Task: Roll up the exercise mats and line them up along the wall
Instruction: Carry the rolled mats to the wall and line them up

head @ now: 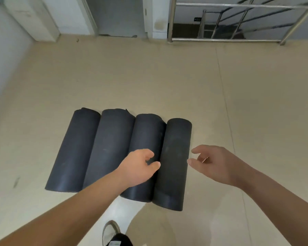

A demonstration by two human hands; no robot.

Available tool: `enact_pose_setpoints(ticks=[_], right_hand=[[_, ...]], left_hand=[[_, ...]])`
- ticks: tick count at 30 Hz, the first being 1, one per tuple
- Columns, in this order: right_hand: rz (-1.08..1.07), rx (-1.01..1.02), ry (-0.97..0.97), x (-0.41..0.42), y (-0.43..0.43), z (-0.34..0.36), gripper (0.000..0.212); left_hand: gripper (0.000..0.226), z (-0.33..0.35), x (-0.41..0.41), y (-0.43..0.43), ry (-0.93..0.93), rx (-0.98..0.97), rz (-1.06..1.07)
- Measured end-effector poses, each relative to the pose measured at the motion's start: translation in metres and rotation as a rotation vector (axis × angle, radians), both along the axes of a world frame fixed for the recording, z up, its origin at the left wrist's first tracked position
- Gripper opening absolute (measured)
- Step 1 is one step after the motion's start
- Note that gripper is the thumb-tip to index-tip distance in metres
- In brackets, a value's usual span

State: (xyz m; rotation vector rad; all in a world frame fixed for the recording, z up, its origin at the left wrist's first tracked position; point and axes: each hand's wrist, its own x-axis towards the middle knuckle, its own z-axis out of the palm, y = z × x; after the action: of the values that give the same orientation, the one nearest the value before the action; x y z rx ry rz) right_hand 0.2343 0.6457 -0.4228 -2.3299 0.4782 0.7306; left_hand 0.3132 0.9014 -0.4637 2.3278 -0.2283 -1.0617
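Row of rolled dark grey foam exercise mats lying on the beige tiled floor (167, 77), about mid-floor, well apart from the far wall and from the pale wall (0, 59) on the left edge

Four rolls, flat on their sides, long axes running away from me, each touching its neighbour: leftmost roll (73, 150), second roll (110, 146), third roll (146, 132), rightmost roll (174, 174). The row is staggered; each roll to the right sits a bit nearer to me, and the rightmost roll's near end sticks out closest

Left hand (139, 167): over the third roll, just beside the seam with the rightmost roll. Fingers loosely curled, thumb out toward the seam, gripping nothing. I cannot tell from here whether the palm rests on the mat or hangs above it

Right hand (215, 164): just to the right of the rightmost roll, over bare floor. Fingers relaxed and half-curled, thumb tip near the roll's right side, nothing held

Near edge of floor: one grey-and-white shoe (110, 231)

Far edge: steel stair railing (238, 22) at the right corner, pale doorway (117, 15) toward the middle
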Motion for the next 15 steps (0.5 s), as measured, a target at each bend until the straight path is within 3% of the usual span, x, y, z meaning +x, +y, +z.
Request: enact_pose_setpoints(ticks=[1,6,15], right_hand=[[0.008,0.017,-0.002,0.002,-0.004,0.030,0.052],[0.065,0.086,-0.027,0.011,-0.061,0.133,0.052],[0.140,0.198,-0.048,0.041,-0.181,0.206,0.033]], left_hand=[[0.034,0.028,-0.006,-0.005,0.019,0.000,0.034],[0.055,0.133,-0.023,-0.068,-0.003,-0.037,0.247],[0.059,0.194,-0.023,-0.151,-0.017,-0.069,0.531]])
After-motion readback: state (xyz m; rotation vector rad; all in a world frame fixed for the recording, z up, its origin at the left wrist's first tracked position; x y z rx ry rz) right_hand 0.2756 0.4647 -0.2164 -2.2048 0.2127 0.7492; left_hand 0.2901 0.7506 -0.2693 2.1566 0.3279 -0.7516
